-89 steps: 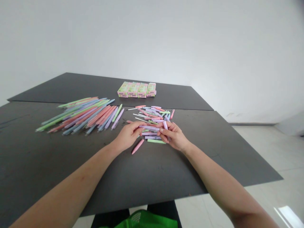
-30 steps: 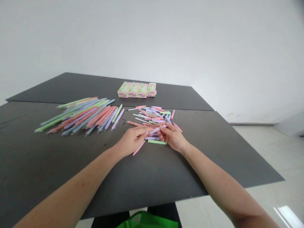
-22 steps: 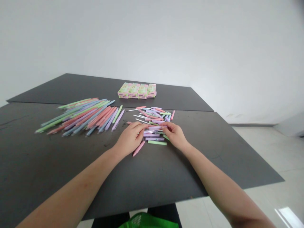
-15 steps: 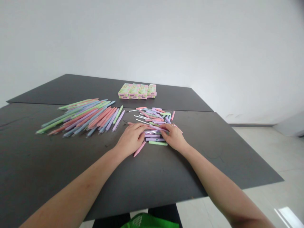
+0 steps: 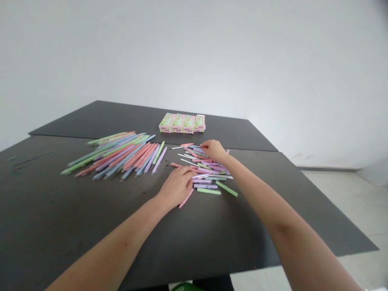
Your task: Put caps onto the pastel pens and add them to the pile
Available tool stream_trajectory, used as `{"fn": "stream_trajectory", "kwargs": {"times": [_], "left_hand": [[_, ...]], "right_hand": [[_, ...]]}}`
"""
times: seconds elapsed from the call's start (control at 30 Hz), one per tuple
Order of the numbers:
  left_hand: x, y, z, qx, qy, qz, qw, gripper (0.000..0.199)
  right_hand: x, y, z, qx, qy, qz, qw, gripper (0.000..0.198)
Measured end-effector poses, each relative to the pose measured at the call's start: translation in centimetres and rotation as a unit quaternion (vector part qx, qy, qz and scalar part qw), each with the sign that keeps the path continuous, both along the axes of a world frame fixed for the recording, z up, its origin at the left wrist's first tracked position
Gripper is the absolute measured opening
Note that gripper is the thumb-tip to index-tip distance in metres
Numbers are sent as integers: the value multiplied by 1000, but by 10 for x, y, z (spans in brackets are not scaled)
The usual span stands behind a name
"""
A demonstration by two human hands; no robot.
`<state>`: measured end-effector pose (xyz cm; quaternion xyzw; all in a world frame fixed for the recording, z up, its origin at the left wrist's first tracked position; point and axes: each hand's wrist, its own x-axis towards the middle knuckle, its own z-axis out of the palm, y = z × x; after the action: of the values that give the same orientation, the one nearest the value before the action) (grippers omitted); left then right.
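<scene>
the right hand [image 5: 213,150] is now reaching over the far edge of the pile [image 5: 212,167], no longer beside the left hand [image 5: 178,184]. i'm seeing a purple pen [image 5: 200,176] lying crosswise, running right from the left hand, the nearer one; i cannot tell either grip.

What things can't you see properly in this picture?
All in the head view:
- Whether the left hand holds anything: its own back and fingers hide what is underneath.
- What the right hand has at its fingertips: too small and partly covered by the hand.
- How many pens are heaped up: they overlap.
- The small print on the boxes: too tiny.
- The rest of the green cloth: cut off by the bottom edge.
</scene>
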<state>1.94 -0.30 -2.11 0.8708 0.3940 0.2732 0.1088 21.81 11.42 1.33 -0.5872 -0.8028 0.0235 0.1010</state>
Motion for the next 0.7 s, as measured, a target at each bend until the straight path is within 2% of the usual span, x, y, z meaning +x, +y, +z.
{"fn": "stream_trajectory", "kwargs": {"times": [0.13, 0.47, 0.6, 0.7], "left_hand": [[-1, -1, 1, 0, 6, 9, 1000, 28], [0, -3, -1, 11, 11, 13, 1000, 28], [-2, -1, 0, 1, 3, 16, 1000, 28], [-3, 2, 2, -7, -31, 20, 999, 30]], "right_hand": [[-10, 16, -7, -21, -24, 11, 999, 29], [-4, 22, -9, -47, -49, 38, 997, 19], [0, 16, -5, -36, -22, 41, 998, 18], [5, -1, -2, -19, 30, 40, 999, 24]]}}
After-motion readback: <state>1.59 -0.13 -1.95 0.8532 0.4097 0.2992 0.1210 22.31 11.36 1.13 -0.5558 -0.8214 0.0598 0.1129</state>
